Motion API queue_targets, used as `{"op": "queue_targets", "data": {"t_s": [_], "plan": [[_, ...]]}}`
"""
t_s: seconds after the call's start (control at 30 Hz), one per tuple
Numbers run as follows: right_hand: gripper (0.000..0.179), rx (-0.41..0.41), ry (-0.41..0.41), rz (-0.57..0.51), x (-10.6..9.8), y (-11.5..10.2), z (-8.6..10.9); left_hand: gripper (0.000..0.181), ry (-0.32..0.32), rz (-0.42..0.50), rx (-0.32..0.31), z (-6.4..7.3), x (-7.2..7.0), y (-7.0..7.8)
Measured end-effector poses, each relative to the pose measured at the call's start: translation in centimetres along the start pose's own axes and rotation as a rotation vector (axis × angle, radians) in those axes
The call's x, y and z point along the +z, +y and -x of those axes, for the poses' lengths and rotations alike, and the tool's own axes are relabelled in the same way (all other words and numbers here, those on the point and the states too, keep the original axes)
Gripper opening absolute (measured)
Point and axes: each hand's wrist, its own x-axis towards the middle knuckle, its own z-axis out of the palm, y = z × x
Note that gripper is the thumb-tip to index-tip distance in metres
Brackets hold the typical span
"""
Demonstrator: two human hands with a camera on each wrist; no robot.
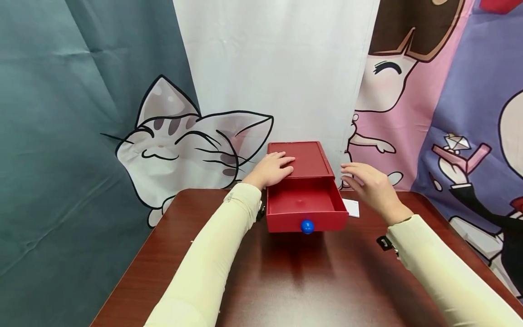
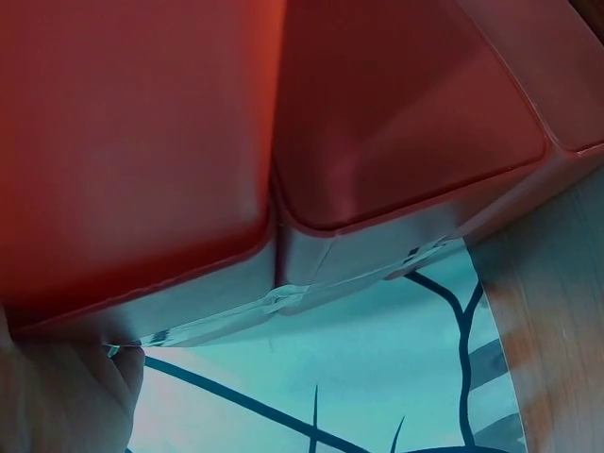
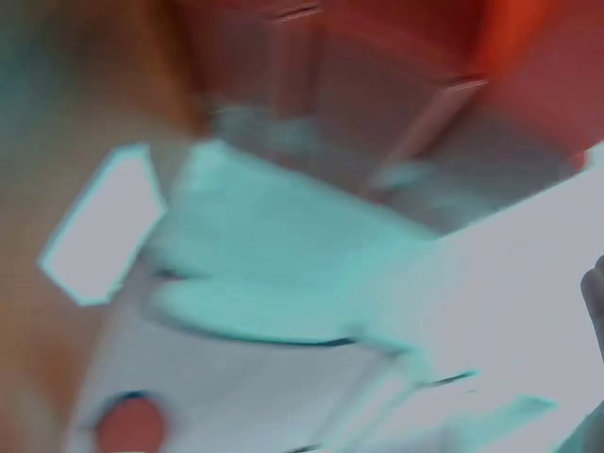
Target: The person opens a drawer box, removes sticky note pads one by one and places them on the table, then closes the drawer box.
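A red drawer box [image 1: 307, 159] stands at the far edge of the table. Its drawer [image 1: 286, 221] is pulled out toward me, showing the red floor inside and a round blue knob [image 1: 307, 226] on the front. On the left part of the box's top rests my left hand [image 1: 270, 170], fingers spread over it. The left wrist view looks closely at the red side panels [image 2: 406, 113], with part of that hand [image 2: 71, 401] in the lower left corner. My right hand [image 1: 371, 184] is raised in the air right of the box, fingers loosely bent, holding nothing.
A white card-like piece [image 1: 352, 208] lies on the brown table [image 1: 294, 290] just right of the drawer, also visible as a white shape [image 3: 104, 226] in the blurred right wrist view. Behind the table hangs a curtain [image 1: 282, 68] printed with cartoon figures.
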Motion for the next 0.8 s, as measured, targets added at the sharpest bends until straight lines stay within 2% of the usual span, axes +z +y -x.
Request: {"op": "queue_targets", "data": {"t_s": [0.1,0.2,0.27,0.4,0.53,0.67,0.8], "plan": [[0.035,-0.103,0.063,-0.016,-1.0,-3.5,-2.7,0.053,0.002,-0.004,-0.010,0.0,0.1,0.0],[0.035,-0.211,0.094,-0.039,-1.3,-7.4,-4.3,0.053,0.004,-0.007,-0.012,0.0,0.2,-0.1],[0.033,-0.287,0.089,-0.054,-1.2,-9.7,-4.6,0.053,0.007,-0.003,-0.011,0.1,0.1,-0.1],[0.026,-0.376,-0.005,-0.038,0.0,-13.2,-3.5,0.052,0.012,0.002,-0.010,0.2,0.0,-0.1],[0.026,-0.364,-0.111,0.027,1.6,-14.6,-1.3,0.052,0.018,0.006,-0.009,0.1,-0.1,0.0],[0.031,-0.307,-0.183,0.071,2.7,-14.7,0.4,0.052,0.021,0.013,-0.006,0.1,0.0,0.0],[0.037,-0.259,-0.234,0.072,3.1,-14.6,1.3,0.052,0.013,0.032,0.000,0.1,0.0,0.1]]}}
